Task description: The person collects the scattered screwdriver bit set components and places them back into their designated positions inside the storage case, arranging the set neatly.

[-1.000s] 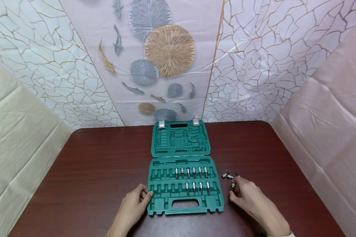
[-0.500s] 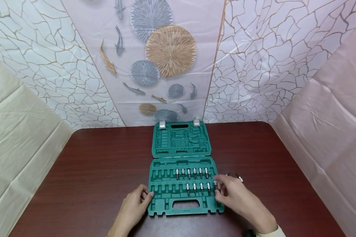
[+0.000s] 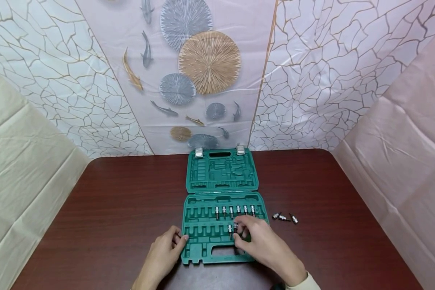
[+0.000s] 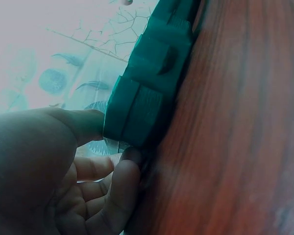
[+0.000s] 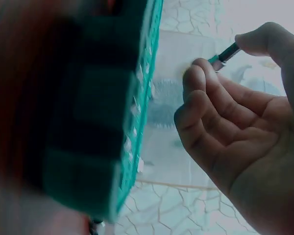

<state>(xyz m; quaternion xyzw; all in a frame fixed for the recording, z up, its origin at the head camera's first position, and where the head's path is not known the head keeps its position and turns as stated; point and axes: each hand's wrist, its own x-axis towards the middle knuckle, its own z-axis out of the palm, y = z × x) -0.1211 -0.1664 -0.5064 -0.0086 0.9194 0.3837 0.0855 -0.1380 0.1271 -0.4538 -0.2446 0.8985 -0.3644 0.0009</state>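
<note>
Bit sockets point(image 3: 224, 211) are seated in the green case point(image 3: 195, 249) gripped by the left hand point(image 3: 162, 251); one socket point(image 3: 235, 228) is pinched by the right hand point(image 3: 262, 244), three loose sockets point(image 3: 283, 218) left.

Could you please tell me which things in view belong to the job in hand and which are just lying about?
Belong to the job:
green case, open, the left hand at its edge
socket bit in the right hand
bits seated in the case
three loose bits right of the case, probably

Just surroundings:
table, only the work surface
patterned backdrop
pale side drapes
</note>
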